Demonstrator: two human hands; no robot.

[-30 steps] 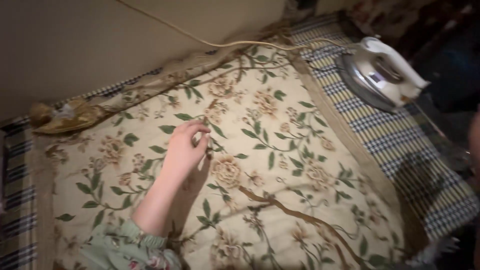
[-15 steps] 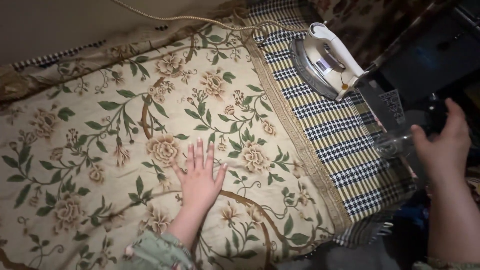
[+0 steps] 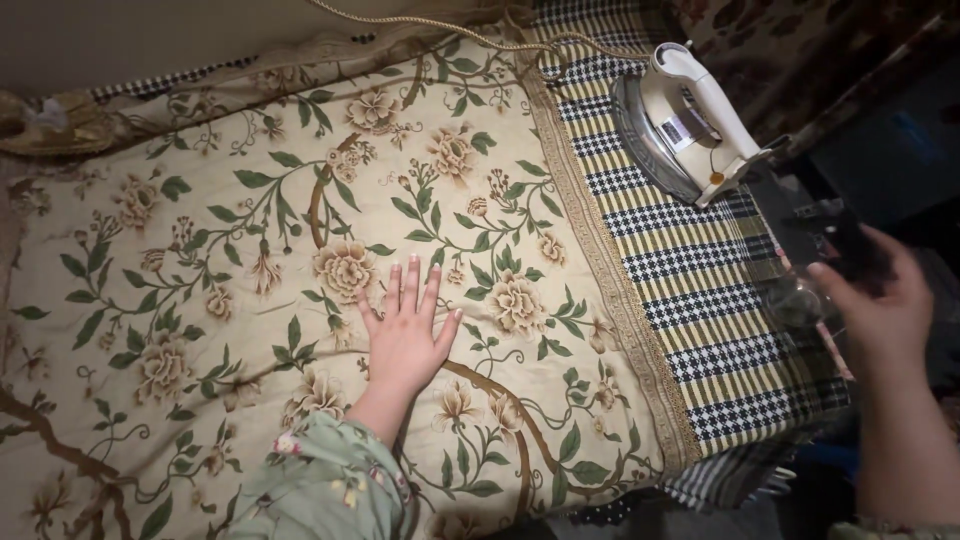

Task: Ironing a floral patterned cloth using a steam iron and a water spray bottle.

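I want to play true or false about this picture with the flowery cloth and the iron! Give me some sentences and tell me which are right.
1. The left hand lies flat with spread fingers on the flowery cloth. True.
2. The iron is standing on the flowery cloth. False: it rests on the checked cover, beside the cloth.
3. The right hand is holding the iron. False: it is off the right edge, apart from the iron, next to something clear and glassy.
4. A cord runs along the top towards the iron. True.
5. The cloth has green leaves on it. True.
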